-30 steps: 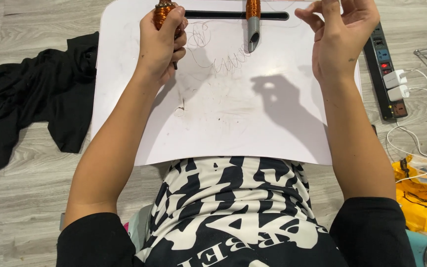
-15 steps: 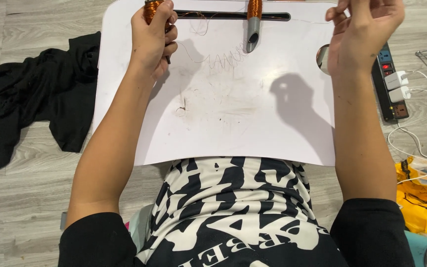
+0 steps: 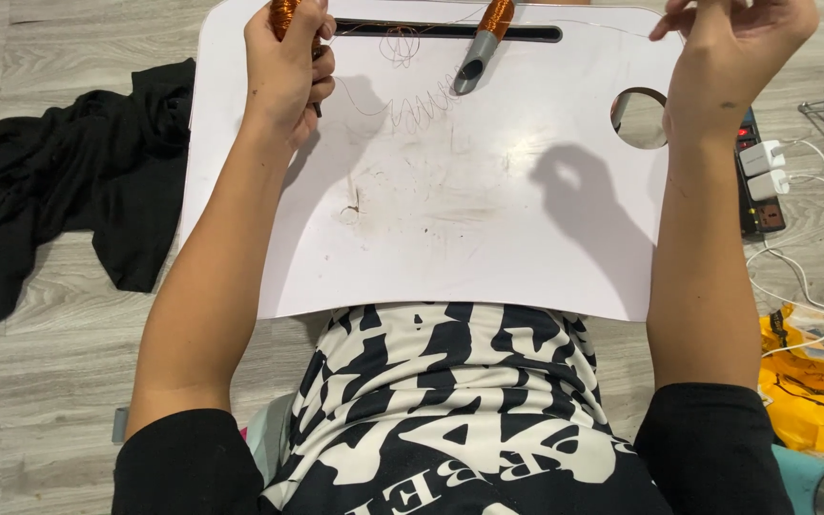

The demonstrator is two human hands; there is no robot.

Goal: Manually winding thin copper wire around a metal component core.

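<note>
Grey wood-plank floor [image 3: 40, 381], black cloth [image 3: 69, 181] heaped left, power strip [image 3: 760, 181], yellow bag [image 3: 817, 381] right.

Home floor: wood-look planks [image 3: 59, 381]; lap desk [image 3: 488, 219]; crumpled black garment [image 3: 69, 181]

- My left hand [image 3: 288, 67] grips a copper wire spool [image 3: 285, 13] at the white table's [image 3: 450, 238] far edge.
- My right hand [image 3: 741, 48] pinches thin wire [image 3: 603, 24].
- A second spool [image 3: 488, 33] leans in the slot; black cloth [image 3: 69, 181] lies left.
</note>
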